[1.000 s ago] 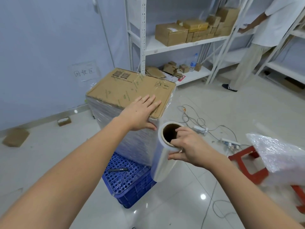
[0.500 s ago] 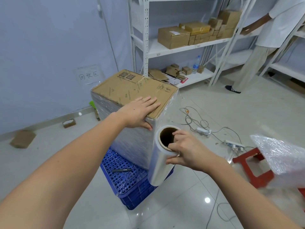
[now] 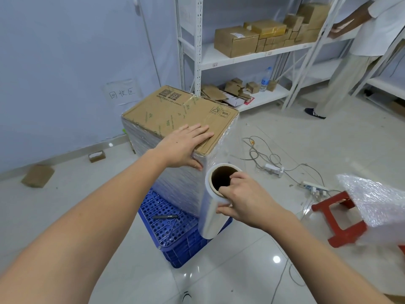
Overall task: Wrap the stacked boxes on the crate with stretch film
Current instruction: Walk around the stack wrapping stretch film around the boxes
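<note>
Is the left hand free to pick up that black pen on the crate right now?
Probably yes. The left hand lies flat on the top box, holding nothing, and the pen lies uncovered on the crate below the arm. Lifting it would leave the stack unsteadied.

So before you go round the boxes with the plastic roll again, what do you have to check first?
1. Left hand flat on top of the stacked boxes, steadying them: ok.
2. Right hand holds the stretch film roll firmly, fingers hooked into its core, thumb on the outside: ok.
3. Film runs from the roll to the box corner: a sheet seems to stretch between them, but too clear to be sure: cannot tell.
4. Boxes sit on the blue crate: ok.
5. Black pen lies loose on the crate beside the boxes, could get wrapped in: not ok.
6. Cables trail on the floor near the walking path: not ok.
</note>
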A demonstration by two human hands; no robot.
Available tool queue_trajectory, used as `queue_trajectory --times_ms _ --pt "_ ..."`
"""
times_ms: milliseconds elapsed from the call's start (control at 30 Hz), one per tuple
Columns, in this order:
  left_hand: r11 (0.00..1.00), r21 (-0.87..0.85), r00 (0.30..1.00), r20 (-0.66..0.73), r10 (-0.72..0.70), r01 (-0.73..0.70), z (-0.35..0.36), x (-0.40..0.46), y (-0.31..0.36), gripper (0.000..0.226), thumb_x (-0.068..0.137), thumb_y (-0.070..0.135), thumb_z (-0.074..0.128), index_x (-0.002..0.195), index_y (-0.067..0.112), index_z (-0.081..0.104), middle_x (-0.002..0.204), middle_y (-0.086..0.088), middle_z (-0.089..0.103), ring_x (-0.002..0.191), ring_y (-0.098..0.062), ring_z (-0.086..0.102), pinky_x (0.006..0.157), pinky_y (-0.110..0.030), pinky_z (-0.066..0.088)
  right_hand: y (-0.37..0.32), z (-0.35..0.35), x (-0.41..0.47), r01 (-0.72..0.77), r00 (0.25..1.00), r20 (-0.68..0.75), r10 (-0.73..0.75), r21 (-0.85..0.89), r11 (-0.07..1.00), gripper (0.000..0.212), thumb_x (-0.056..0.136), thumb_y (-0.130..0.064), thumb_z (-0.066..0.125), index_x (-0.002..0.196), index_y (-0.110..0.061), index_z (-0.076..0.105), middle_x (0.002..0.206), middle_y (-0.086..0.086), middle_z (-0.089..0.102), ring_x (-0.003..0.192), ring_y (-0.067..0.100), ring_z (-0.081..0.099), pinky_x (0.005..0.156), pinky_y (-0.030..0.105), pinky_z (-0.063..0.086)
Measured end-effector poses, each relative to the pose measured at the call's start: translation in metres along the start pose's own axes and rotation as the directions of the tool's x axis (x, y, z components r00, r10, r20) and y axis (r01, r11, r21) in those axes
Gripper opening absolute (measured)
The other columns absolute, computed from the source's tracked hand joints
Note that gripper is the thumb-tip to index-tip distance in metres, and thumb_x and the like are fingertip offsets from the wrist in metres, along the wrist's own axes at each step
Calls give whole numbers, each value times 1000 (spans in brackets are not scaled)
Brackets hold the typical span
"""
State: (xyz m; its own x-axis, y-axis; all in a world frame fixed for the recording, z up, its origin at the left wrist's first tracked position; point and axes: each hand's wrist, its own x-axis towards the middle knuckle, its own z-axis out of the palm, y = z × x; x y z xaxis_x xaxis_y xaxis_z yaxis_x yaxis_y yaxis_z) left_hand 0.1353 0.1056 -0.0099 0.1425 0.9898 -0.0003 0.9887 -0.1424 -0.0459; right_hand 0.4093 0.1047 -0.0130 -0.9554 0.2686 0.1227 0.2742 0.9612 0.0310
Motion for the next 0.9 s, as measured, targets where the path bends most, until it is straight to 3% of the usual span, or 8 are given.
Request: queue_trajectory --times_ms 133,233,333,533,600,700,767,900 --pt "1000 -2 1000 -8 1 -1 0 -2 1 121 72 82 65 165 32 6 174 5 4 160 -17 4 130 -43 4 -27 -10 4 -119 988 93 127 -86 989 22 91 -39 50 86 -21 39 68 -5 49 62 20 48 88 33 44" --pt "1000 7 1000 -14 10 -9 0 -2 0 120 74 81 65 165 32 5 174 5 3 160 -18 3 130 -43 4 -51 -16 13 -302 942 119 314 -110 947 34 97 -52 42 91 -19 37 69 -3 52 60 20 49 66 35 43" --pt "1000 5 999 -22 27 -27 1 -1 -3 118 76 79 65 165 31 4 174 4 2 160 -18 2 129 -42 1 -65 -18 29 -522 838 110 535 -129 843 45 97 -61 40 84 -18 40 64 -4 47 52 14 42 46 29 28" --pt "990 11 990 27 141 -141 -5 2 -13 123 77 74 71 166 26 2 174 -3 0 160 -23 1 130 -44 6 -78 -10 69 -806 581 93 809 -72 587 24 90 -32 55 75 -16 45 65 -2 50 55 18 47 44 27 25" --pt "976 51 977 37 211 -213 -9 4 -24 126 75 73 74 166 25 1 174 -3 1 160 -24 4 129 -42 9 -83 -11 81 -845 520 79 850 -96 526 32 85 -44 61 71 -18 49 62 -3 52 52 15 49 44 25 28" --pt "959 57 961 -2 277 -276 -4 3 -37 121 78 77 67 166 27 2 174 0 1 160 -22 5 128 -42 9 -91 -13 92 -867 473 61 879 -147 476 59 77 -74 59 64 -19 43 60 -4 51 49 12 43 43 26 27" --pt "956 65 958 -22 287 -285 1 2 -39 115 83 79 61 166 28 1 174 1 0 160 -21 3 129 -43 6 -94 -12 92 -878 461 63 885 -114 465 59 79 -73 59 63 -20 40 60 -4 49 49 12 41 43 27 26" --pt "954 55 954 -44 297 -294 0 5 -39 111 85 77 58 166 27 1 174 0 1 160 -20 3 129 -43 6 -104 -17 80 -839 525 104 845 -104 534 46 87 -58 58 65 -23 38 62 -6 48 53 11 43 45 28 26"
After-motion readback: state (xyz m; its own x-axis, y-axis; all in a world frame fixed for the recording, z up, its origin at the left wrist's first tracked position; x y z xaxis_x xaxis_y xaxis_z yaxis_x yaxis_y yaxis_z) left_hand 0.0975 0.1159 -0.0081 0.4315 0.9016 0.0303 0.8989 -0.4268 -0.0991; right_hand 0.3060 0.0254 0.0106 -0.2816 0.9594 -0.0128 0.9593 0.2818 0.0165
